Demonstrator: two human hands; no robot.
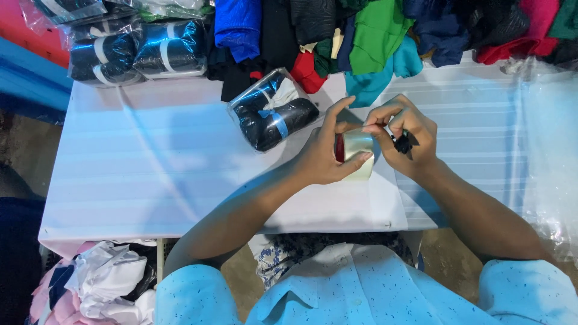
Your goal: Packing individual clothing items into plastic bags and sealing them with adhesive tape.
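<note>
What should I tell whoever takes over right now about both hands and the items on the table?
Left hand: gripping the roll of clear tape above the white table.
Right hand: fingertips on the roll's edge, a small black object tucked in the fingers.
Done: one dark garment bagged in clear plastic lies just left of the hands; more bagged bundles at the far left.
Left: loose folded clothes piled at the far edge.

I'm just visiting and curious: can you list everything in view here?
Tape roll: one, clear-tan, held between both hands.
Bagged garment: one, dark with blue tie, on the table beside the hands.
Bagged garments: a few, dark, far-left table edge.
Loose clothes: pile, mixed colours, far edge.
Table: one, white.
Cloth heap: white, pink, lower left.
Left hand: grips the roll.
Right hand: picks at the roll, small black item in its fingers.
</note>
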